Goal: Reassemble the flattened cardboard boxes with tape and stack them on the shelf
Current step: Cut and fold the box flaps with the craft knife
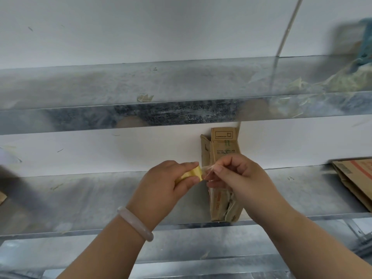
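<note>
In the middle of the frame both hands meet over the metal shelf [90,198]. The left hand [167,184], with a pale bangle [134,222] on its wrist, has thumb and fingers curled round a small roll of yellowish tape [191,175]. The right hand [235,176], just beside it, pinches the loose, clear end of the tape [207,171] between thumb and forefinger, with the other fingers curled in. The short strip between the roll and the pinch is blurred.

Right behind the hands, a narrow brown cardboard box [223,146] lies on the shelf. Its far end, with open flaps, reaches the white wall [141,27], and its near end comes close to the shelf's front edge. The right hand covers the box's middle. Whether the hand touches the box cannot be told. The near end looks torn and crumpled.

At the right edge of the frame a flattened cardboard box [356,178] with red print lies on the same shelf, well apart from the hands.

Across the upper half runs a second metal shelf [120,85], which carries a scrap of tape [145,97] near its front lip and a heap of pale scraps [342,81] at its right end. A blurred teal object [364,43] shows in the upper right corner.
</note>
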### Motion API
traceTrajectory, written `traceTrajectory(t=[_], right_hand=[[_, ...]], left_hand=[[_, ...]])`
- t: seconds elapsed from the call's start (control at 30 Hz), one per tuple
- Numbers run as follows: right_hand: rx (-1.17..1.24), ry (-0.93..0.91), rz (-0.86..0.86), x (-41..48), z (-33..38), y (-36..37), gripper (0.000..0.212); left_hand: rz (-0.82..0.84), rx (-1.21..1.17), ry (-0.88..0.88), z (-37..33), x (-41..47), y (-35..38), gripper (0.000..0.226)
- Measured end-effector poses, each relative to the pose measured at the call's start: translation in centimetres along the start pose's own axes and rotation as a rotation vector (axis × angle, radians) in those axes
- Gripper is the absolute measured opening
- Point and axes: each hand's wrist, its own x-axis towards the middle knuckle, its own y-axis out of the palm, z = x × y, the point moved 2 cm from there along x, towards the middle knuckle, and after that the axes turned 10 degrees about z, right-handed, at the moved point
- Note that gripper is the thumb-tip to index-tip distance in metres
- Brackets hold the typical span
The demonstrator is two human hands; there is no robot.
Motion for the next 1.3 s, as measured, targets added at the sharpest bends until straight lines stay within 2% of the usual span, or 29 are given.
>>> traceTrajectory(t=[0.1,0.17,0.23,0.43,0.6,0.77,0.97,1.03,1.1,1.2,1.3], right_hand=[[0.319,0.171,0.055,0.5,0.0,0.0,0.009],[0.39,0.213,0.079,0.8,0.0,0.0,0.014],[0.284,0.21,0.09,1.0,0.0,0.0,0.02],[-0.087,0.179,0.135,1.2,0.7,-0.5,0.019],[-0.195,0.17,0.138,1.4,0.7,-0.7,0.004],[-0.362,0.156,0.104,1.2,0.6,-0.5,0.007],[-0.274,0.117,0.069,0.2,1.1,-1.4,0.007],[-0.24,0.129,0.042,-0.1,0.7,-1.9,0.006],[-0.2,0.134,-0.002,-0.5,0.3,-2.7,0.006],[-0.163,0.119,-0.088,-1.2,0.0,-4.4,0.008],[-0.171,0.107,-0.135,-2.1,-0.7,-5.6,0.009]], left_hand=[[0.007,-0.015,0.046,0.0,0.1,-0.3,0.048],[-0.003,-0.016,0.066,0.0,0.1,-0.2,0.045],[-0.001,-0.013,0.074,-0.1,0.0,-0.1,0.045],[0.059,-0.031,0.053,0.4,-0.6,-0.6,0.046],[0.117,-0.466,-0.053,1.3,-1.4,-1.2,0.037],[0.104,-0.365,-0.123,1.6,-1.8,-1.0,0.027],[0.191,-0.028,-0.229,1.2,-1.0,-0.1,0.047],[0.199,-0.104,-0.213,1.3,-0.9,0.0,0.047],[0.196,-0.294,-0.158,1.5,-1.0,-0.2,0.042],[0.112,-0.478,-0.087,1.9,-1.2,-0.3,0.044],[0.101,-0.337,-0.019,1.4,-0.5,-0.1,0.044]])
